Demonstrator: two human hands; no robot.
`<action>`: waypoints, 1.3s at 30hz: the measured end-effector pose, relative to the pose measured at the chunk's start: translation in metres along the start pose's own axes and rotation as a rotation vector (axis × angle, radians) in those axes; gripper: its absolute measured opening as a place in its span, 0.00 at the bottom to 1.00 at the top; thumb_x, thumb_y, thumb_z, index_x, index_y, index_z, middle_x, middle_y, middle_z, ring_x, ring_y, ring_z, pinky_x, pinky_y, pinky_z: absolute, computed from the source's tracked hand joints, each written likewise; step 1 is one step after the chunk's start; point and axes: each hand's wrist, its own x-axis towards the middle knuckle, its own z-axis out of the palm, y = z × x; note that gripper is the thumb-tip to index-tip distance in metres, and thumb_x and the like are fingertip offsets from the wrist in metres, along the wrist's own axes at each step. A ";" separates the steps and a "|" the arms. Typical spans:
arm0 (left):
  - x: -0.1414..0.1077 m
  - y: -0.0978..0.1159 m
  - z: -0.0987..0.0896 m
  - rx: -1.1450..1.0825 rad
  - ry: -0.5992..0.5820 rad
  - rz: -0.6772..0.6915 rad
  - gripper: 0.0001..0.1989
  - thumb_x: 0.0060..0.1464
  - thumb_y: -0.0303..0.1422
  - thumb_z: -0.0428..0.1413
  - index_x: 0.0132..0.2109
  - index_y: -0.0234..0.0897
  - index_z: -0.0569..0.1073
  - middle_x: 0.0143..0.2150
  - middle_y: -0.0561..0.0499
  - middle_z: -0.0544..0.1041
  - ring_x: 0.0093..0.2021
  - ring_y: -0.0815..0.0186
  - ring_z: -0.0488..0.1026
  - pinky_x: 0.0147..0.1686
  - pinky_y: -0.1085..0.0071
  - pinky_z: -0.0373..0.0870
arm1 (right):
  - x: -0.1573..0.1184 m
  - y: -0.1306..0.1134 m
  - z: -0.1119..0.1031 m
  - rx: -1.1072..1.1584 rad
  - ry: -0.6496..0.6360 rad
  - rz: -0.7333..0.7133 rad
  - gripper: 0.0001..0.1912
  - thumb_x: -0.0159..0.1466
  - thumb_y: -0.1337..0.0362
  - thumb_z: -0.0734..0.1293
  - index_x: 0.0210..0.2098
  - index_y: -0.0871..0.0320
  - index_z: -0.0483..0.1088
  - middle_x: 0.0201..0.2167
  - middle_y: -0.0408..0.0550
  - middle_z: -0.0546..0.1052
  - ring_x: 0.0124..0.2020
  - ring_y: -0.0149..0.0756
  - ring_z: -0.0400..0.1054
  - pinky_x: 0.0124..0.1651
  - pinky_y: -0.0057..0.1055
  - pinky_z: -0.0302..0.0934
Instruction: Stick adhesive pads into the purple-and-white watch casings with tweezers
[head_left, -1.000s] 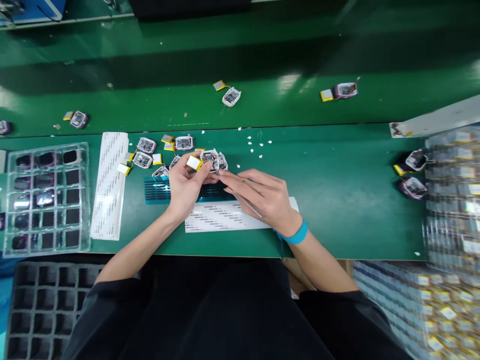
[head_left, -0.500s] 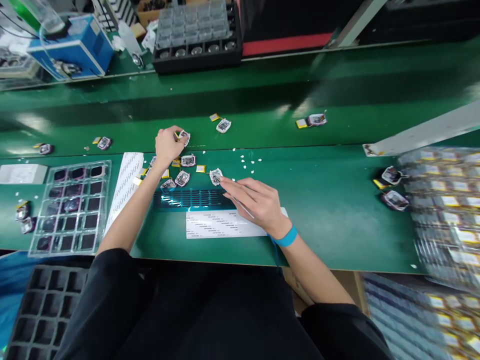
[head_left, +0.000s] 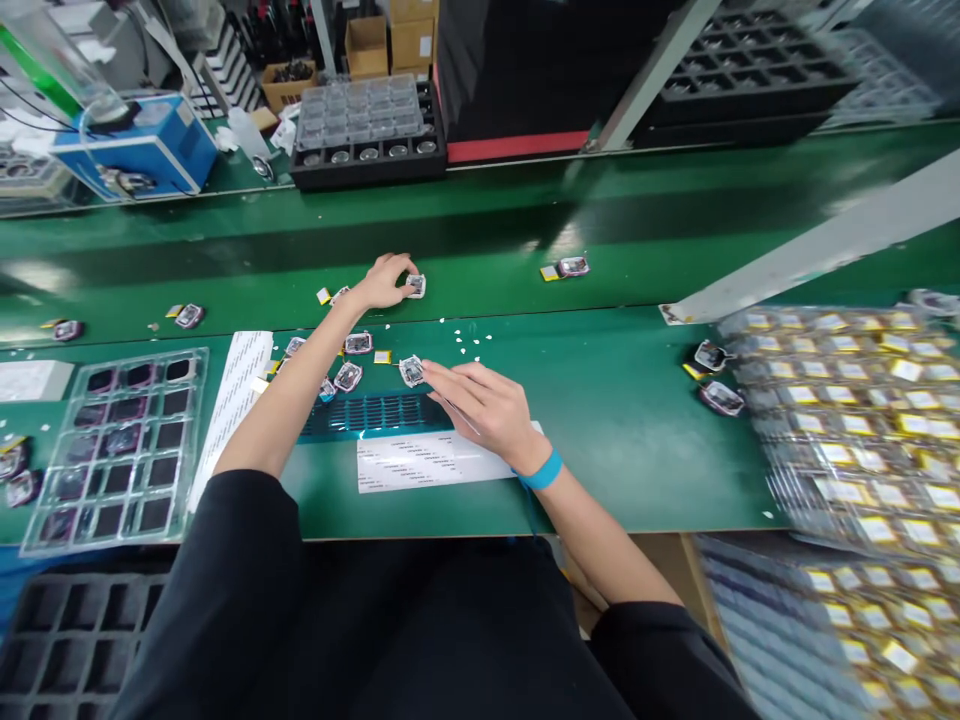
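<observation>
My left hand (head_left: 384, 283) reaches over the back green strip, thumb and fingers closed on the left edge of a small watch-like electronic module (head_left: 417, 286). Another module (head_left: 340, 295) with a yellow-edged battery (head_left: 323, 296) lies just left of that hand, partly hidden. My right hand (head_left: 487, 408), with a blue wrist strap (head_left: 543, 470), grips thin metal tweezers (head_left: 463, 416). Its fingertips are beside an opened module (head_left: 412, 371), whose battery (head_left: 382, 357) lies to the left. More modules (head_left: 348, 376) cluster under my left forearm. White adhesive-backed paper (head_left: 427, 461) lies below my right hand.
A clear tray (head_left: 116, 440) with dark pieces stands left, beside a printed paper strip (head_left: 240, 400). Small white bits (head_left: 460, 338) dot the bench. Stacked trays of batteries (head_left: 847, 425) fill the right, near a slanted white post (head_left: 810, 245). A blue machine (head_left: 139, 150) stands back left.
My left hand has let go of one module and moved right onto another on the back strip. My right hand stays by the same module with its tweezers. The view has shifted slightly right.
</observation>
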 end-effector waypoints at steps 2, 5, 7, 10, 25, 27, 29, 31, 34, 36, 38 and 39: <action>-0.013 0.003 -0.002 -0.047 0.007 -0.043 0.12 0.43 0.27 0.63 0.38 0.37 0.74 0.50 0.41 0.80 0.55 0.50 0.73 0.61 0.50 0.65 | 0.000 0.000 0.000 0.010 0.020 0.047 0.15 0.71 0.70 0.67 0.56 0.58 0.74 0.53 0.48 0.82 0.43 0.37 0.74 0.45 0.34 0.73; -0.034 0.010 -0.013 -0.125 0.016 -0.108 0.11 0.45 0.28 0.63 0.37 0.36 0.71 0.42 0.44 0.81 0.46 0.54 0.77 0.52 0.57 0.72 | 0.000 0.001 0.002 0.001 -0.008 0.150 0.10 0.73 0.67 0.64 0.49 0.57 0.77 0.45 0.45 0.85 0.42 0.39 0.73 0.42 0.35 0.72; -0.049 0.019 -0.022 -0.170 0.030 -0.140 0.08 0.50 0.30 0.61 0.36 0.36 0.69 0.36 0.47 0.80 0.39 0.59 0.78 0.44 0.63 0.73 | 0.000 0.003 0.004 0.013 -0.051 0.218 0.12 0.75 0.66 0.61 0.44 0.57 0.77 0.39 0.46 0.84 0.42 0.41 0.73 0.41 0.36 0.70; -0.081 0.046 -0.030 -0.410 0.147 -0.191 0.08 0.57 0.34 0.60 0.41 0.38 0.69 0.31 0.51 0.79 0.29 0.66 0.77 0.33 0.71 0.72 | -0.001 0.005 0.005 0.130 -0.052 0.305 0.14 0.76 0.67 0.56 0.46 0.58 0.74 0.38 0.49 0.83 0.40 0.40 0.74 0.44 0.37 0.70; -0.198 0.150 0.012 -1.106 0.213 -0.279 0.16 0.58 0.42 0.65 0.45 0.42 0.68 0.30 0.56 0.79 0.26 0.68 0.80 0.30 0.71 0.82 | -0.006 -0.007 0.010 0.096 0.051 0.265 0.05 0.73 0.64 0.65 0.45 0.57 0.73 0.39 0.45 0.82 0.34 0.28 0.77 0.27 0.25 0.62; -0.200 0.152 0.013 -1.089 0.231 -0.271 0.14 0.60 0.41 0.63 0.47 0.41 0.70 0.28 0.57 0.78 0.25 0.70 0.78 0.32 0.70 0.83 | -0.006 -0.008 0.010 0.066 0.090 0.243 0.04 0.72 0.67 0.66 0.45 0.57 0.73 0.38 0.44 0.83 0.34 0.28 0.77 0.26 0.25 0.62; -0.202 0.153 0.015 -1.081 0.243 -0.248 0.11 0.62 0.38 0.62 0.48 0.40 0.72 0.28 0.58 0.78 0.22 0.72 0.76 0.33 0.69 0.84 | -0.006 -0.009 0.010 0.047 0.097 0.232 0.04 0.71 0.69 0.65 0.44 0.56 0.73 0.38 0.44 0.83 0.33 0.28 0.77 0.26 0.25 0.62; -0.203 0.154 0.017 -1.066 0.260 -0.235 0.10 0.63 0.36 0.61 0.49 0.39 0.74 0.29 0.57 0.79 0.23 0.72 0.77 0.34 0.69 0.85 | -0.007 -0.009 0.011 0.050 0.071 0.238 0.06 0.71 0.69 0.65 0.45 0.56 0.73 0.39 0.44 0.84 0.34 0.28 0.78 0.26 0.24 0.64; -0.206 0.154 0.019 -0.998 0.296 -0.258 0.09 0.64 0.34 0.59 0.49 0.37 0.75 0.36 0.52 0.83 0.32 0.67 0.83 0.37 0.67 0.85 | -0.008 -0.009 0.013 0.105 0.028 0.261 0.08 0.70 0.71 0.64 0.46 0.56 0.74 0.41 0.45 0.84 0.37 0.29 0.80 0.28 0.24 0.66; -0.207 0.153 0.019 -0.922 0.307 -0.274 0.10 0.64 0.33 0.58 0.50 0.37 0.76 0.40 0.49 0.85 0.36 0.64 0.84 0.38 0.67 0.85 | -0.009 -0.009 0.015 0.157 0.023 0.271 0.10 0.70 0.72 0.64 0.47 0.56 0.74 0.43 0.46 0.84 0.40 0.31 0.80 0.30 0.24 0.69; -0.208 0.154 0.018 -0.856 0.309 -0.279 0.11 0.64 0.32 0.57 0.51 0.36 0.77 0.41 0.48 0.85 0.36 0.64 0.85 0.38 0.68 0.85 | -0.010 -0.011 0.017 0.184 0.038 0.275 0.10 0.70 0.72 0.65 0.47 0.57 0.74 0.44 0.46 0.85 0.40 0.31 0.81 0.32 0.23 0.70; -0.209 0.154 0.017 -0.834 0.309 -0.278 0.11 0.64 0.31 0.57 0.52 0.36 0.77 0.41 0.48 0.85 0.35 0.64 0.85 0.38 0.69 0.85 | -0.010 -0.012 0.018 0.179 0.046 0.279 0.09 0.70 0.72 0.65 0.47 0.56 0.74 0.45 0.46 0.85 0.40 0.31 0.81 0.31 0.23 0.70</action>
